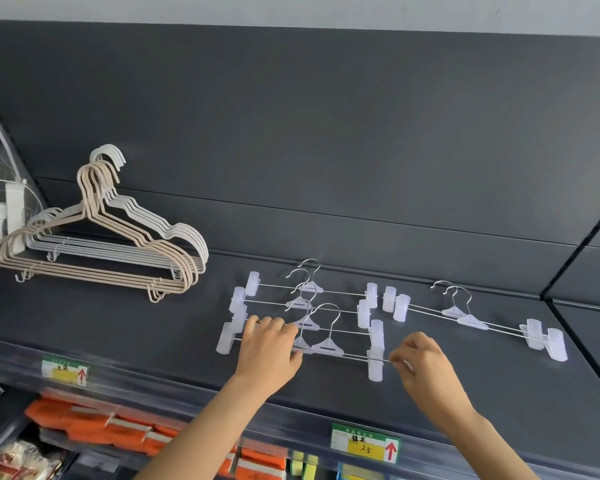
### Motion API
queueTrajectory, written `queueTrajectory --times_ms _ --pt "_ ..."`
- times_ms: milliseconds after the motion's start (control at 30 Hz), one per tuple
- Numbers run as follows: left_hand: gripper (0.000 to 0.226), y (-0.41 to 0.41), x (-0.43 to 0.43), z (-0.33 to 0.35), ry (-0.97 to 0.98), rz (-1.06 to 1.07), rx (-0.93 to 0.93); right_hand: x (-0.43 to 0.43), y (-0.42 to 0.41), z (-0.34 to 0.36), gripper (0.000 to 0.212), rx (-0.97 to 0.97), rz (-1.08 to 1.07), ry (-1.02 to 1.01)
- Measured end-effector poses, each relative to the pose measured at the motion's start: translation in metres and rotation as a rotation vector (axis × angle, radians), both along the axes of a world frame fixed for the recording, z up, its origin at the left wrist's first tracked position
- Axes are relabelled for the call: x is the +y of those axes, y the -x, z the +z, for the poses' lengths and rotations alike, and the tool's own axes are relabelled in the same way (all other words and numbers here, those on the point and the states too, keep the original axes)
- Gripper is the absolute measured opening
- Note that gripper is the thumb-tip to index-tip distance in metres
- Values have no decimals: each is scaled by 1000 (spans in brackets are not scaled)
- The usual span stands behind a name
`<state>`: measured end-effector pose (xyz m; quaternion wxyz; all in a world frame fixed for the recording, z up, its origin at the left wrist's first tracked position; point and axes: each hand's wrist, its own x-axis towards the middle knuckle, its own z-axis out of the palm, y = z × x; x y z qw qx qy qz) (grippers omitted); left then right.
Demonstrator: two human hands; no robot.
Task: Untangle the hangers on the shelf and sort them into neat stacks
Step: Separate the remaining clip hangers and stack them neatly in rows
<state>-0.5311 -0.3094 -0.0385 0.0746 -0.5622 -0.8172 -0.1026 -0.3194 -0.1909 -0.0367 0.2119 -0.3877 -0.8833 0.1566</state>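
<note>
Several clear clip hangers (pixel 326 313) with metal hooks lie overlapped in the middle of the dark grey shelf (pixel 153 327). My left hand (pixel 269 344) rests on their left part, fingers curled over the wire bars. My right hand (pixel 421 363) pinches the right end of the nearest hanger's bar, just past its clip (pixel 375 363). Two more clip hangers (pixel 471 320) lie together to the right. On the left, beige hangers (pixel 118 258) lie stacked in front of a stack of white hangers (pixel 146 223).
Price tags (pixel 364 443) hang on the shelf's front edge. Below it sit orange packets (pixel 94 424) and other goods. White boxes and thin wires (pixel 0 209) crowd the far left. The dark back panel (pixel 326 150) rises behind the shelf.
</note>
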Motion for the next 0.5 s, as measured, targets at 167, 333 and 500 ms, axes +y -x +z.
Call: queueTrajectory --times_ms 167,333,500 --pt "21 12 -23 -7 -167 -209 -28 -16 11 -7 13 56 18 34" --pt "23 18 -42 -4 -139 -197 -2 -40 20 -16 13 104 66 28" --pt "32 30 -56 -17 -48 -93 -50 -45 31 -34 19 45 136 15"
